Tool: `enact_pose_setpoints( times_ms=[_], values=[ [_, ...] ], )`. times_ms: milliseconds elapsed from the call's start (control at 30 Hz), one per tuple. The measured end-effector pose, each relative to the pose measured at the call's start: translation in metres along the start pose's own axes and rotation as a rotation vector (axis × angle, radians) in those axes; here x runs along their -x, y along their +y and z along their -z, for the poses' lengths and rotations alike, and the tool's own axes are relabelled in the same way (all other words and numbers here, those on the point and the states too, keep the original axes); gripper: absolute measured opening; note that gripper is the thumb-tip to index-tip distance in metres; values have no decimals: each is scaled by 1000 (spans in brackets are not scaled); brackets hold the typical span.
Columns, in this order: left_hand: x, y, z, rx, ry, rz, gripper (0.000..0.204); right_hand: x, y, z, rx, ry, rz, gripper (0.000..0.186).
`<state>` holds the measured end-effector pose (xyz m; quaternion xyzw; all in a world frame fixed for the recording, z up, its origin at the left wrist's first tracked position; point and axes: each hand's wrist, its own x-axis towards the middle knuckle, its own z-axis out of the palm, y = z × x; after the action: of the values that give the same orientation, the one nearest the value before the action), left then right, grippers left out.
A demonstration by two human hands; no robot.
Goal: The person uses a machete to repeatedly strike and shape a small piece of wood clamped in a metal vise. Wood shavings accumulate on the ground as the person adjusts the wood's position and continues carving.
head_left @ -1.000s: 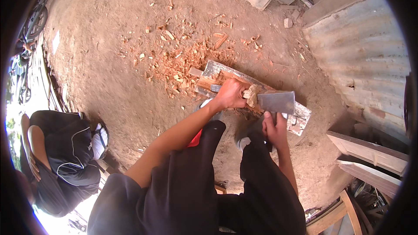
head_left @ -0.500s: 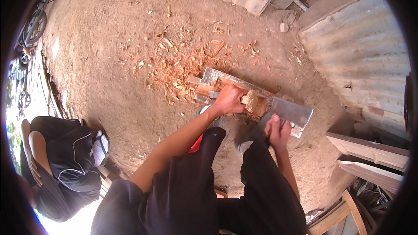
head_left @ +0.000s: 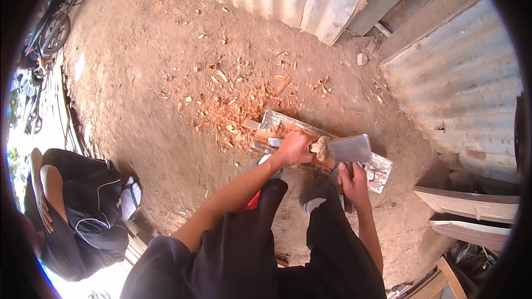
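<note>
My left hand [head_left: 296, 148] is closed around a chisel; its frayed, mushroomed wooden handle end [head_left: 320, 147] sticks out on the right. A short metal blade [head_left: 275, 142] shows on the left. In my closed right hand [head_left: 353, 181] is a cleaver with a broad grey rectangular blade [head_left: 351, 150], its edge of metal close to the chisel's handle end; I cannot tell whether they touch. Beneath both hands lies a worn, paint-flecked wooden board [head_left: 381, 173] with reddish wood pieces at its left end. My fingers hide the middle of the chisel.
Wood shavings [head_left: 238, 108] lie scattered on the dirt ground beyond the board. A person in dark clothes [head_left: 88, 205] sits at my left. Corrugated metal sheets [head_left: 454, 77] stand ahead and right, with wooden boards [head_left: 471, 204] at the right. A motorcycle [head_left: 52, 36] stands far left.
The cleaver's blade has swung left and now lies closer to the chisel's handle end. The whole view has shifted, so the board appears lower. My left hand keeps its hold.
</note>
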<state>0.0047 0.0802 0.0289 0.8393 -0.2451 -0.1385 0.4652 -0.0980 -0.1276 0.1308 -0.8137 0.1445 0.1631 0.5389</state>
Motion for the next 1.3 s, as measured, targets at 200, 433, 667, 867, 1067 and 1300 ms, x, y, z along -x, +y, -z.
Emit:
enact_pose_setpoints(
  times_ms=[200, 433, 667, 867, 1067, 1300],
  values=[
    [-1, 0, -1, 80, -7, -25, 20, 15, 14, -20, -262, 105, -26, 26],
    [0, 1, 8, 42, -72, -135, 25, 4, 23, -9, 98, 183, 10, 27],
    [10, -19, -14, 2, -147, -170, 27, -42, 86, 61, 599, 435, 165, 50],
    [10, -15, 0, -1, -173, -184, 27, -31, 95, 58, 359, 326, -61, 44],
    [1, -7, 4, 7, -225, -217, 27, -14, 121, 54, 432, 480, 57, 36],
    [6, -24, -14, -86, -259, -217, 27, 32, 82, 36, 345, 424, 75, 26]
  ],
)
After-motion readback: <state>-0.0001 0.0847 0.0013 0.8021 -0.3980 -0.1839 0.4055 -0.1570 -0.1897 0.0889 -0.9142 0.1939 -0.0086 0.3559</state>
